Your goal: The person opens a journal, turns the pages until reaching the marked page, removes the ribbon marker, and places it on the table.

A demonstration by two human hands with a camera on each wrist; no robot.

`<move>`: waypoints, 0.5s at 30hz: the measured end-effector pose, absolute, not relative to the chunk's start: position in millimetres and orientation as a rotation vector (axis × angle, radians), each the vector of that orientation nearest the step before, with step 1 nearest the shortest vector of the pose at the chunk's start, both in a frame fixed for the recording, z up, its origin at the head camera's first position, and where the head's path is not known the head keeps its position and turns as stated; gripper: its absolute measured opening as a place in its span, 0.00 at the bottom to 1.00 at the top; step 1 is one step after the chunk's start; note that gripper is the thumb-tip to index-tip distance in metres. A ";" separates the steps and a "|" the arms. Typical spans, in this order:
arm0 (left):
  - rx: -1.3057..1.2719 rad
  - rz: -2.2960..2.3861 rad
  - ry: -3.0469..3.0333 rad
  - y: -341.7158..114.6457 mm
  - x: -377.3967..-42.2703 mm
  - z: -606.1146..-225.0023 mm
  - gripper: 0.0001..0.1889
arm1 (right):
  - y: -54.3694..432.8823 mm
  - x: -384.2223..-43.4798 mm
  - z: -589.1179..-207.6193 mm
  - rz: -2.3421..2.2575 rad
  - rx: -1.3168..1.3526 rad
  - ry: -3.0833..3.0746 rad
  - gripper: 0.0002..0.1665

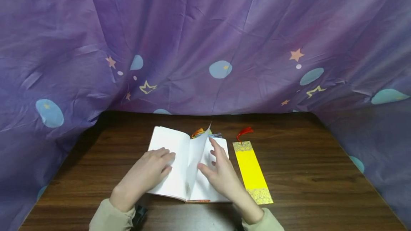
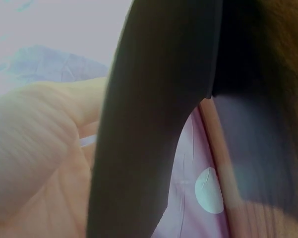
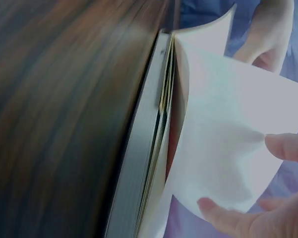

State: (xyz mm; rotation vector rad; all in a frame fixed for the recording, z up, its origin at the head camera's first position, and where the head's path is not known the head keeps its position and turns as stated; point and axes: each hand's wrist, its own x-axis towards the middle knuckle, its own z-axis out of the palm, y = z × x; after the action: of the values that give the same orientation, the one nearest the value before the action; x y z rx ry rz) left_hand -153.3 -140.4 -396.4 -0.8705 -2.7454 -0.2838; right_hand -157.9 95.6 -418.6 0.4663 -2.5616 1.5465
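Note:
An open notebook [image 1: 170,167] with blank white pages lies on the table. My left hand [image 1: 152,168] rests on its left page, fingers relaxed. One loose page [image 3: 223,114] stands raised near the middle of the notebook. On its right side is my right hand [image 1: 221,174], thumb and fingers spread, with fingertips [image 3: 273,144] against the paper. Orange and blue tassels [image 1: 198,132] stick out past the notebook's top edge, and a reddish strip [image 1: 198,201] shows at its bottom edge. In the left wrist view, a dark shape [image 2: 144,119] hides the left fingers.
Right of the notebook lies a yellow bookmark [image 1: 252,170] with patterned ends and a red tassel [image 1: 245,131]. The brown wooden table [image 1: 314,174] reaches back to a purple curtain [image 1: 179,38] with stars and blue spots, which also hangs along both sides.

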 end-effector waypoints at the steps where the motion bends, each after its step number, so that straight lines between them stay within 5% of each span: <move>1: -0.877 -0.281 -2.734 -140.3 -153.4 -396.3 0.14 | 92.9 -157.7 -419.0 1.578 0.480 -2.560 0.43; 15: -0.863 -0.306 -2.643 -143.4 -155.4 -393.1 0.08 | 62.2 -157.7 -425.0 1.558 0.699 -2.609 0.24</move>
State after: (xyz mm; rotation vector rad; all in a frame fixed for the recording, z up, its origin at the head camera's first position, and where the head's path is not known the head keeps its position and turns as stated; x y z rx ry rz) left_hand -155.4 -143.4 -393.1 -0.8633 -2.6434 -0.3059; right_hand -157.7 62.2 -425.0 0.6995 -2.6089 1.5581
